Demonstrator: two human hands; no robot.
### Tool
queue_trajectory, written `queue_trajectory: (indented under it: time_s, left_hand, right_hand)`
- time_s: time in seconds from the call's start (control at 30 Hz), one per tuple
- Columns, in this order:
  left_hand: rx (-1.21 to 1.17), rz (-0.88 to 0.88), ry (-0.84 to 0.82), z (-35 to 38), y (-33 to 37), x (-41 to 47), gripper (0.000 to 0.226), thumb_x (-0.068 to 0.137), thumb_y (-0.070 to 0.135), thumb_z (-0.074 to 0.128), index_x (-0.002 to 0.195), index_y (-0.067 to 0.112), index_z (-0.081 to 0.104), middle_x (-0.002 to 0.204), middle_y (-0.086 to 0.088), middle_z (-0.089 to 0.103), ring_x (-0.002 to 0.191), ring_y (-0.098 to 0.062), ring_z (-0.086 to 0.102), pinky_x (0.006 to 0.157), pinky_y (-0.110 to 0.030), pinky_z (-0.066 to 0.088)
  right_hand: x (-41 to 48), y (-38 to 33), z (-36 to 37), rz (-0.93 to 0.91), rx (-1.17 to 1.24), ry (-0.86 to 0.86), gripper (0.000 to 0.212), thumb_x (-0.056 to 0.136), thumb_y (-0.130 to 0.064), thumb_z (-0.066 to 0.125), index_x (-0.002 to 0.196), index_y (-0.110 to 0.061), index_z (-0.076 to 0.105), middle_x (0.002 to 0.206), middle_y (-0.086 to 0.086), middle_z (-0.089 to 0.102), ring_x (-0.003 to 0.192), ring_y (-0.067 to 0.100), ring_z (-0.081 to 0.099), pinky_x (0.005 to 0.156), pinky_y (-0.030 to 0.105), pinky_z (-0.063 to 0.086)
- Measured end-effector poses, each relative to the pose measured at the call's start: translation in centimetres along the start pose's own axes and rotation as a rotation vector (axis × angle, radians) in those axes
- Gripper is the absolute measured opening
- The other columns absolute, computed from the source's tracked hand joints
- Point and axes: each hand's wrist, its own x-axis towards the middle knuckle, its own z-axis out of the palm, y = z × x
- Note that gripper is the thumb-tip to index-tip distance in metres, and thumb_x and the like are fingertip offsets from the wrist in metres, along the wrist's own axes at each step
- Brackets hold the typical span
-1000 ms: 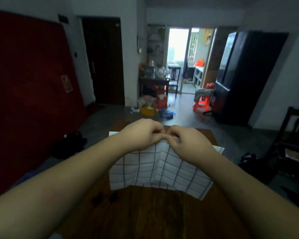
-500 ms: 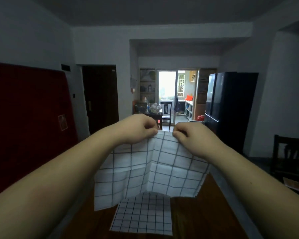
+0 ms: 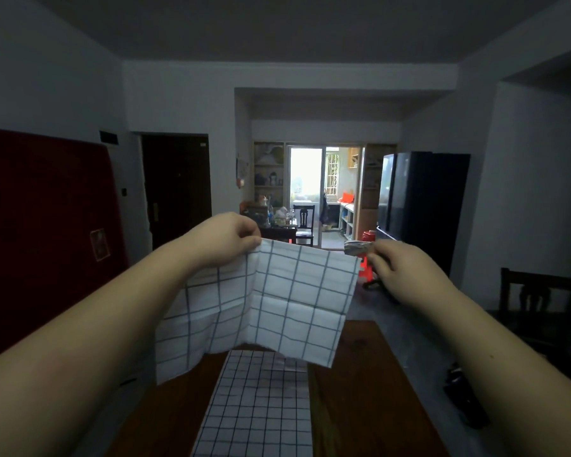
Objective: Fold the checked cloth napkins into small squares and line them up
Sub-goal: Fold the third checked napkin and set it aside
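Pinching grip at both top corners: the left hand (image 3: 225, 240) has its fingers curled in and its thumb pressed against them, nipping the upper left corner of a large-check napkin (image 3: 277, 301). The right hand (image 3: 396, 268) does the same at the upper right corner, where the cloth is bunched into a small blurred wad at the fingertips. Each grip is closed down tight on the fabric, with no gap showing between thumb and fingers.

That napkin, white with dark grid lines, hangs in the air between the two hands at about chest height, stretched wide along its top edge. Fold creases cross it, one upright and one level. Its left part sags lower and falls in front of the left forearm; its bottom edge is loose and wavy and hangs clear of the surface below.

Under it, a fine-check napkin (image 3: 257, 407), white with a much tighter grid, lies flat on a dark wooden bench (image 3: 360, 390) and runs out of view at the lower edge. The hanging cloth covers its far end.

Beyond the hands is a dim room: a red panel (image 3: 43, 225) on the left wall, a dark door (image 3: 177, 189), a bright doorway (image 3: 305, 179) at the far end, a black fridge (image 3: 422, 206) and a dark chair (image 3: 538, 298) at the right.
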Motion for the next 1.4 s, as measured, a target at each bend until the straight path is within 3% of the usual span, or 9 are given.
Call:
queue_trajectory:
  time_s: [0.17, 0.27, 0.43, 0.6, 0.7, 0.87, 1.03, 1.2, 1.4]
  left_hand:
    - [0.064, 0.078, 0.017, 1.0, 1.7, -0.2, 0.014, 0.097, 0.038, 0.060, 0.088, 0.032, 0.070, 0.083, 0.012, 0.067, 0.081, -0.007, 0.063, 0.078, -0.035, 0.056]
    - [0.085, 0.130, 0.023, 1.7, 3.1, -0.1, 0.016, 0.096, 0.040, 0.060, 0.092, 0.029, 0.071, 0.082, 0.011, 0.067, 0.080, -0.009, 0.063, 0.078, -0.038, 0.057]
    - [0.142, 0.199, 0.046, 2.3, 4.4, 0.0, 0.016, 0.094, 0.041, 0.061, 0.095, 0.028, 0.071, 0.086, 0.005, 0.068, 0.084, -0.018, 0.063, 0.076, -0.037, 0.055]
    - [0.115, 0.206, 0.019, 2.7, 4.3, -0.5, 0.019, 0.097, 0.042, 0.060, 0.101, 0.028, 0.072, 0.088, 0.006, 0.069, 0.083, -0.014, 0.062, 0.073, -0.032, 0.052]
    - [0.107, 0.203, 0.026, 3.0, 3.8, -1.1, 0.018, 0.097, 0.042, 0.059, 0.100, 0.029, 0.071, 0.085, 0.007, 0.068, 0.080, -0.012, 0.061, 0.069, -0.031, 0.049]
    - [0.042, 0.104, -0.014, 2.9, 1.9, -2.5, 0.017, 0.099, 0.039, 0.057, 0.104, 0.030, 0.070, 0.086, 0.012, 0.066, 0.082, -0.005, 0.062, 0.076, -0.032, 0.055]
    - [0.023, 0.017, 0.014, 1.4, -0.9, -4.5, 0.009, 0.100, 0.035, 0.057, 0.094, 0.034, 0.064, 0.083, 0.015, 0.062, 0.081, -0.002, 0.060, 0.065, -0.021, 0.044]
    - [0.029, -0.074, 0.047, 0.1, -3.5, -6.0, 0.014, 0.099, 0.036, 0.057, 0.104, 0.029, 0.069, 0.092, 0.011, 0.068, 0.086, -0.004, 0.064, 0.077, -0.027, 0.054]
    - [0.005, -0.045, 0.002, 0.3, -5.0, -7.6, 0.014, 0.100, 0.034, 0.057, 0.090, 0.032, 0.067, 0.083, 0.009, 0.069, 0.079, -0.002, 0.065, 0.071, -0.023, 0.049]
  right_hand:
    - [0.2, -4.1, 0.8, -0.114, 0.022, 0.126, 0.005, 0.096, -0.027, 0.054, 0.100, -0.028, 0.057, 0.101, -0.009, 0.054, 0.098, 0.013, 0.048, 0.083, 0.030, 0.038]
    - [0.5, -7.1, 1.8, -0.166, 0.006, 0.073, 0.025, 0.096, -0.041, 0.056, 0.116, -0.027, 0.061, 0.114, -0.009, 0.060, 0.109, 0.012, 0.051, 0.092, 0.034, 0.045]
    - [1.3, -8.7, 3.1, -0.180, -0.087, 0.061, 0.023, 0.097, -0.047, 0.049, 0.107, -0.030, 0.063, 0.100, -0.006, 0.068, 0.096, 0.019, 0.061, 0.080, 0.042, 0.052]
    - [1.4, -7.9, 3.7, -0.153, -0.061, 0.022, 0.017, 0.096, -0.045, 0.050, 0.095, -0.031, 0.059, 0.089, -0.006, 0.067, 0.087, 0.021, 0.061, 0.073, 0.038, 0.051]
    - [1.3, -7.8, 3.7, -0.138, -0.055, 0.019, 0.013, 0.094, -0.041, 0.052, 0.093, -0.031, 0.060, 0.088, -0.006, 0.068, 0.086, 0.020, 0.061, 0.074, 0.038, 0.051]
    - [1.3, -7.4, 3.3, -0.052, 0.022, -0.016, 0.012, 0.090, -0.038, 0.057, 0.090, -0.032, 0.067, 0.088, -0.010, 0.070, 0.086, 0.016, 0.063, 0.078, 0.037, 0.055]
    - [1.6, -7.1, 3.1, -0.027, 0.034, -0.018, 0.012, 0.091, -0.034, 0.058, 0.081, -0.036, 0.065, 0.086, -0.011, 0.070, 0.083, 0.015, 0.062, 0.078, 0.034, 0.054]
    - [1.8, -7.2, 3.4, -0.013, -0.024, 0.018, 0.013, 0.094, -0.035, 0.056, 0.087, -0.031, 0.067, 0.087, -0.006, 0.069, 0.083, 0.021, 0.061, 0.074, 0.033, 0.051]
    - [2.1, -6.7, 5.1, 0.025, 0.060, 0.013, 0.012, 0.093, -0.034, 0.061, 0.082, -0.034, 0.064, 0.085, -0.005, 0.066, 0.085, 0.020, 0.060, 0.072, 0.031, 0.045]
